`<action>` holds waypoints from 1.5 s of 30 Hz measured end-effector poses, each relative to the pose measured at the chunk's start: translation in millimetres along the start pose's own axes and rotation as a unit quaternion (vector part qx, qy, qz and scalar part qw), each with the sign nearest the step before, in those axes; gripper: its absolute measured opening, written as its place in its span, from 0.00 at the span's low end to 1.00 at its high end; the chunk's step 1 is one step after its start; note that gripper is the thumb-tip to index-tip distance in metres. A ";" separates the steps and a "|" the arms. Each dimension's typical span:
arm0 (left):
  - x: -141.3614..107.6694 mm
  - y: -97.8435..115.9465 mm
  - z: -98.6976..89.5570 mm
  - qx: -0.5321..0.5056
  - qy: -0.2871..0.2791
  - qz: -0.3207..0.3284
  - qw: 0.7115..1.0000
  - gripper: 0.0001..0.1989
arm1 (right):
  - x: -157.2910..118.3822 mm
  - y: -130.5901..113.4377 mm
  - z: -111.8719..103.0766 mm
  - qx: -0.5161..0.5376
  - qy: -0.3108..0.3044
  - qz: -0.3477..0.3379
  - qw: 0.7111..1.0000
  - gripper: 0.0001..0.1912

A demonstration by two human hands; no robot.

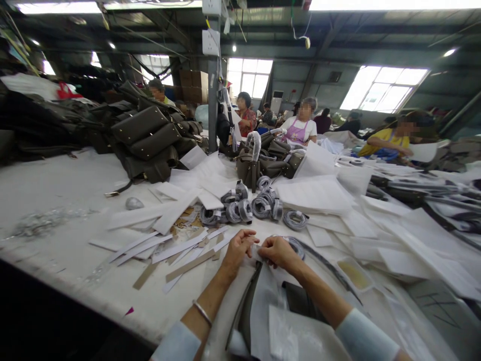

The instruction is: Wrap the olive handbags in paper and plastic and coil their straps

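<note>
My left hand [238, 251] is held with its fingers curved and apart, beside a small piece of clear plastic film [256, 251]. On the other side, my right hand [280, 251] pinches that film between thumb and fingertips. Directly below both hands is a dark olive-grey bag [250, 306], partly covered by a pale sheet [265, 306]. A white packing sheet [300, 333] lies over its near side, under my right forearm. Part of the bag is hidden by the sheets. A strap in clear wrap [326, 260] curves away to the right of my right hand.
Several wrapped strap coils [263, 205] lie ahead, near white foam sheets [315, 193]. Dark bags [150, 135] are piled at the left, by a post [213, 95]. Card strips [191, 265] and a small clear tray [353, 275] flank my hands. Several people work beyond.
</note>
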State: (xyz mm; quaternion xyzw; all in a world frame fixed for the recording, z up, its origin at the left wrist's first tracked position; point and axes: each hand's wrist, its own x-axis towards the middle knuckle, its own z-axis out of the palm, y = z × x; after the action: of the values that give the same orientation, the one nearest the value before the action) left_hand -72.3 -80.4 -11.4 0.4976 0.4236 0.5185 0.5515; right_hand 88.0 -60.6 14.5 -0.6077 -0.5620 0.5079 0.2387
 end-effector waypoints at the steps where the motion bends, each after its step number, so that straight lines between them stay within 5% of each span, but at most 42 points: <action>1: -3.7 1.3 2.1 0.017 -0.002 0.017 1.000 0.15 | 2.6 0.1 1.6 -0.001 0.003 -0.002 1.000 0.08; 4: -15.4 4.4 6.0 0.132 -0.047 0.129 0.982 0.10 | 5.5 3.2 4.7 0.020 0.005 -0.011 1.000 0.04; 8: -21.8 5.3 5.9 0.366 -0.100 0.344 0.859 0.14 | -0.3 7.1 2.0 0.085 0.009 -0.031 0.996 0.12; 10: -21.2 6.6 5.7 0.379 -0.071 0.367 0.847 0.14 | -4.2 5.9 -0.1 0.110 0.004 -0.037 0.993 0.18; 13: -17.4 10.3 4.6 0.270 0.039 0.298 0.915 0.12 | -8.5 1.5 -1.2 0.146 -0.023 -0.045 0.988 0.20; 16: -9.6 11.0 -0.4 0.121 0.121 0.134 0.976 0.18 | -11.5 -3.1 -2.9 0.184 -0.061 -0.057 0.979 0.24; 20: 0.8 5.8 -11.4 0.059 0.044 0.012 0.997 0.10 | -13.2 -9.0 -10.3 0.135 -0.061 -0.046 0.988 0.23; 24: 5.0 3.5 -17.2 0.007 0.039 0.017 0.999 0.15 | -12.0 -10.6 -10.8 0.025 -0.002 -0.060 0.998 0.14; 29: 4.9 9.0 -19.0 -0.097 0.026 0.004 0.995 0.23 | -8.3 -3.0 1.4 -0.017 -0.016 -0.063 0.998 0.02; 34: -4.6 18.3 -24.2 -0.106 -0.156 -0.108 0.976 0.26 | -15.6 -6.5 -16.8 0.023 0.035 -0.048 0.998 0.09; 38: -15.7 21.7 -26.3 -0.069 -0.288 -0.193 0.935 0.22 | -71.5 -11.1 -65.3 0.127 0.043 -0.048 0.990 0.16; 41: -19.3 24.8 -26.7 -0.061 -0.322 -0.219 0.919 0.21 | -147.0 5.0 -92.6 0.147 -0.071 0.051 0.985 0.19; 43: -16.2 26.3 -25.3 -0.086 -0.284 -0.217 0.930 0.21 | -198.5 28.9 -94.5 0.153 -0.177 0.148 0.961 0.18; 45: -7.3 25.4 -22.5 -0.147 -0.144 -0.190 0.960 0.20 | -238.8 60.6 -83.2 0.180 -0.196 0.208 0.941 0.18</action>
State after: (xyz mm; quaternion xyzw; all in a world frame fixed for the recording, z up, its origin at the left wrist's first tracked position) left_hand -99.0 -86.0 10.0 0.3909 0.3456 0.3840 0.7618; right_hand 223.6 -273.6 76.4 -0.5463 -0.3579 0.7480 0.1183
